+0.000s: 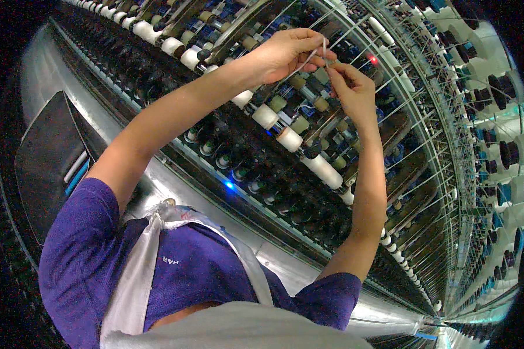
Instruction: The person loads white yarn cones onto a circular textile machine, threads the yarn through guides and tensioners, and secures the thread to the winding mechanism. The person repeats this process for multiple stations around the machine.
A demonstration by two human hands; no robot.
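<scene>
Two hands are raised, the left hand [285,52] and the right hand [350,87], pinching one thin white thread [315,51] between them. Just right of the right hand glows one red lamp [372,59]; well below the hands shines one blue light [229,185]. The white bobbins [289,139] below the hands are too many to count.

The person wears a purple short-sleeved shirt [198,267] with small white lettering on the chest, under a pale grey apron [233,328] whose white straps [140,267] knot at the neck, with both forearms and hands bare.
</scene>
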